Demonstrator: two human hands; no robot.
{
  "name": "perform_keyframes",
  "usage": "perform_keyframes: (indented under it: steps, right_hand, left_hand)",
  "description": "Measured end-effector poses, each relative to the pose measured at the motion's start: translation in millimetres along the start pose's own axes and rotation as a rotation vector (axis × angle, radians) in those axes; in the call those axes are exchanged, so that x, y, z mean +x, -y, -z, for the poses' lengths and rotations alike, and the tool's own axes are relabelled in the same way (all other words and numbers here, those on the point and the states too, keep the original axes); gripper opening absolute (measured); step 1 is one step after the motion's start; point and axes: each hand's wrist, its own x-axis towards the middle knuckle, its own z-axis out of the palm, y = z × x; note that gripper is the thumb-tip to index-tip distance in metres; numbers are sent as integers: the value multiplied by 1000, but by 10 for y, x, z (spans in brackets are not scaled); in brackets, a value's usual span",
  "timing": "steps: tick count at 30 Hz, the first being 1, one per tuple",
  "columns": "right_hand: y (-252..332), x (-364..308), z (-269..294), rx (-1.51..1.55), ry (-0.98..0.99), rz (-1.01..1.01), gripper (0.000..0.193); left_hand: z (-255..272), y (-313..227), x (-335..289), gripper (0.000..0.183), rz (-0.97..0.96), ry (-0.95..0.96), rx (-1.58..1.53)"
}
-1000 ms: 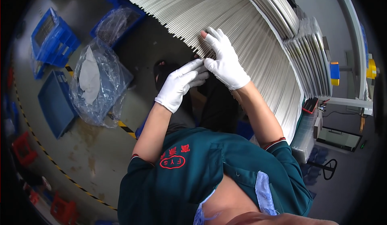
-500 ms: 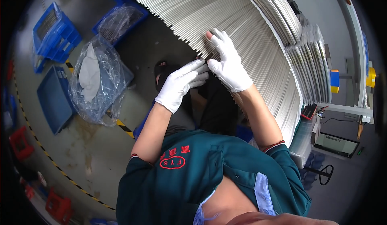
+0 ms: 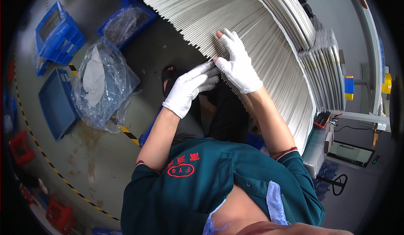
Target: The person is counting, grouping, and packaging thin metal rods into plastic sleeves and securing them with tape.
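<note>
A broad layer of thin silvery metal rods or tubes [image 3: 277, 75] lies side by side in front of me, its near-left ends forming an uneven edge. My right hand [image 3: 238, 68], in a white glove with bare thumb and index fingertips, rests on top of the rods near that edge. Its fingers are stretched out and the thumb stands apart. My left hand [image 3: 191, 87], also white-gloved, is held at the rod ends with straight fingers pointing towards them. Its fingertips meet the edge just below my right thumb; whether they press on the rods is partly hidden.
A clear plastic bag [image 3: 103, 87] sits on the floor at left, beside a grey-blue tray [image 3: 57, 104] and blue crates [image 3: 59, 37]. Red stools [image 3: 21, 148] stand farther left. Bundled flat panels [image 3: 324, 70] and a metal frame [image 3: 366, 117] are at right.
My right thumb has shifted slightly away from me along the rod edge. My left hand stays nearly in place.
</note>
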Motion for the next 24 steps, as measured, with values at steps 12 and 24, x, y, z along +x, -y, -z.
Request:
perform_keyframes:
  steps: [12, 24]
  right_hand:
    - [1, 77, 50, 28, 108, -45, 62]
    - [-1, 143, 32, 5, 138, 8, 65]
  left_hand:
    - [21, -30, 51, 40, -23, -29, -26]
    - [31, -71, 66, 39, -41, -77, -63]
